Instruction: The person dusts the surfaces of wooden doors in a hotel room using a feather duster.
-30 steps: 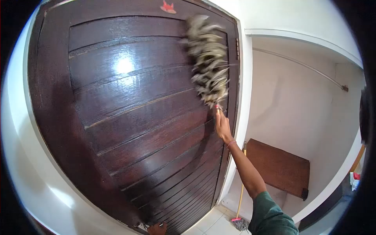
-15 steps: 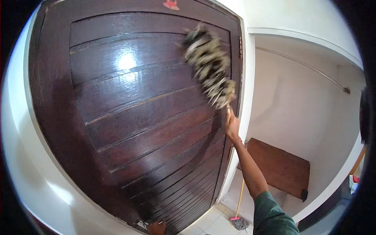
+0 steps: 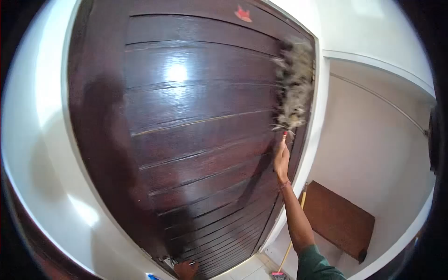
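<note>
My right hand [image 3: 282, 161] is closed around the handle of a feather duster [image 3: 295, 88], arm stretched upward. The duster's brown and cream feathers, blurred by motion, lie against the right side of a dark brown panelled wooden door [image 3: 200, 105]. Low in the view, my left hand [image 3: 185, 269] is closed at the door handle [image 3: 192, 263], of which only a small shiny part shows. A metal lock plate [image 3: 170, 261] sits just left of that hand.
A red sticker [image 3: 243, 14] is on the door's top rail. To the right, a white alcove holds a metal rod [image 3: 380, 95] and a brown wooden shelf [image 3: 338, 219]. A mop with a yellow stick [image 3: 286, 256] leans below it on the tiled floor. White walls flank the door.
The feather duster has swung from a leftward tilt to nearly upright, shifting right toward the hinge side. My view has turned left, so the door appears farther right. My left hand stays low at the handle.
</note>
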`<action>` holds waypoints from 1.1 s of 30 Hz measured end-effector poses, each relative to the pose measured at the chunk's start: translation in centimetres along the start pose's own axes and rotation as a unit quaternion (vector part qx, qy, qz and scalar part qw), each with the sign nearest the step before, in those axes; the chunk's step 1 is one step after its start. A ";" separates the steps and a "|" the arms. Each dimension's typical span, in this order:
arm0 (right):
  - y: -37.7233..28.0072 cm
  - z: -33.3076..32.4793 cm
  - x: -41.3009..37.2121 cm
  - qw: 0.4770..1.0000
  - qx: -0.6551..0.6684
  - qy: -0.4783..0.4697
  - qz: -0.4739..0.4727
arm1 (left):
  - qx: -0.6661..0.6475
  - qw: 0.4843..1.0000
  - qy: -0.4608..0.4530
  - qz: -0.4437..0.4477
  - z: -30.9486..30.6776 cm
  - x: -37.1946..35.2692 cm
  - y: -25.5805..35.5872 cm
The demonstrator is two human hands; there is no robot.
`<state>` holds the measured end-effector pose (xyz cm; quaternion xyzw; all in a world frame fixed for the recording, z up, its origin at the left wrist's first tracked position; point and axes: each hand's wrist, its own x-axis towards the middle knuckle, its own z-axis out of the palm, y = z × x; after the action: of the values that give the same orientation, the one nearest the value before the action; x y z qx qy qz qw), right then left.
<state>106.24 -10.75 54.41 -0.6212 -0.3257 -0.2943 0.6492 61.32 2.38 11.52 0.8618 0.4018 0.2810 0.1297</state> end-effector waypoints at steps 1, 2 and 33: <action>0.3 0.8 -0.1 0.997 0.060 -0.016 0.037 | 0.032 0.999 -0.008 -0.002 0.5 0.8 0.2; -4.8 1.1 -1.8 0.975 0.151 -0.063 0.150 | 0.066 0.998 -0.018 -0.004 0.6 1.4 0.2; -6.5 3.6 -14.6 0.993 -0.061 -0.078 -0.059 | 0.087 0.991 -0.099 -0.003 -2.0 1.7 1.5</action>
<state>92.00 -7.83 46.96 -0.6606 -0.3926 -0.3019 0.5642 62.00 2.74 14.43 0.8923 0.4122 0.1581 0.0938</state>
